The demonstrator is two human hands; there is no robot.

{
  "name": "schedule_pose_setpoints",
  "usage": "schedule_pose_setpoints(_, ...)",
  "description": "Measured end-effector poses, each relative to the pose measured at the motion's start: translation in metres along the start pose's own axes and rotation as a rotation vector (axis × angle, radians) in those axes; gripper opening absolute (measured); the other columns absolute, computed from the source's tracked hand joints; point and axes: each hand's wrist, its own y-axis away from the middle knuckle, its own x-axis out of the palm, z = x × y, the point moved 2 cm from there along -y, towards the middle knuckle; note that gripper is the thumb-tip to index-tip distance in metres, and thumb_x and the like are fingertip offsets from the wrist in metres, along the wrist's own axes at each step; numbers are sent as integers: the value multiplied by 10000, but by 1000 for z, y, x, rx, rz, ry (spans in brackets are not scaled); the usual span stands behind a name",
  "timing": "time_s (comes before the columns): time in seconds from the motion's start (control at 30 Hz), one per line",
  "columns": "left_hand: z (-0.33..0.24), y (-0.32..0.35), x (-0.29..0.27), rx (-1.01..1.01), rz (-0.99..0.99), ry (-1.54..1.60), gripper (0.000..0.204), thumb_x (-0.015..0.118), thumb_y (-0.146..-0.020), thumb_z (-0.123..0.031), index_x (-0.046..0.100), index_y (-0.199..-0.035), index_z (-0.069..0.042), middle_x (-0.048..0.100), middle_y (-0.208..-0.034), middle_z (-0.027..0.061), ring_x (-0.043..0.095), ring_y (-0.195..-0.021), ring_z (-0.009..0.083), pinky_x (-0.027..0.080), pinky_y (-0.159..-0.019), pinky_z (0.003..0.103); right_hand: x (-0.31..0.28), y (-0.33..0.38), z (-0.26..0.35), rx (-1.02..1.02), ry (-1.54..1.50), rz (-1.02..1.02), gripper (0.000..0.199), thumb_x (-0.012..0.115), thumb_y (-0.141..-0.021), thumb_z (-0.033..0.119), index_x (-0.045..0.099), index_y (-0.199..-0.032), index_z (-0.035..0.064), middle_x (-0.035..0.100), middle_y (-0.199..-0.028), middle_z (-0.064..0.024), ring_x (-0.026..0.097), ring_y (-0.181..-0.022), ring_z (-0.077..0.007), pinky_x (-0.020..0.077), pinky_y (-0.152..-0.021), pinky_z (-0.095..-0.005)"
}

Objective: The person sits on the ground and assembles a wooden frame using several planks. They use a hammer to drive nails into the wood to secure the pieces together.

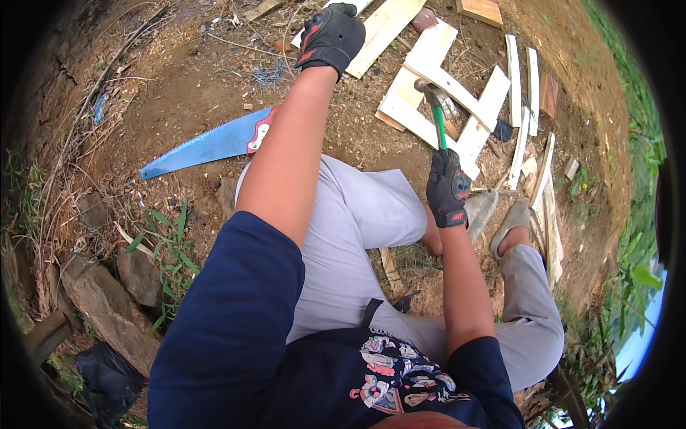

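Observation:
My right hand (pixel 449 187), in a black glove with red marks, is wrapped round the handle of a hammer (pixel 438 118). The hammer has a green shaft, and its metal head points away from me, above pale boards. Stretched far forward, my left hand (pixel 331 39) wears a matching glove and has its fingers curled closed. A pale wooden strip (pixel 298 39) shows at its edge; whether the fingers hold it is hidden. Just right of that hand lies a wide pale board (pixel 386 36). Below my left forearm, a handsaw (pixel 207 150) with a blue blade rests on the soil, its red-and-white handle partly covered.
Crossed pale boards (pixel 429 61) lie ahead, with long thin strips (pixel 514 79) to the right. Reddish wood blocks (pixel 479 11) sit farther off. Large stones (pixel 107 307) and a black plastic bag (pixel 107 382) are at the lower left. Green plants line the right side.

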Motion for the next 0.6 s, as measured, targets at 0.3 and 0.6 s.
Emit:
schedule_pose_setpoints(0.3,5,-9,2,34,-32,17,435,712,-905,-379,766,-1304,-213,780,-1226,115,733,-1151,345,550,-1044,458,25,-2,-15,35,150,224,359,436,-1126,334,680,-1143,71,717,-1059,-247,694,-903,-468,548,-773,-569)
schedule_pose_setpoints(0.6,-16,-5,-6,31,-58,-7,424,717,-898,-397,779,-1273,-208,773,-1246,120,722,-1176,350,548,-1050,469,37,2,-31,208,200,383,349,471,-1103,367,635,-1161,65,726,-1053,-277,719,-948,-451,554,-793,-579)
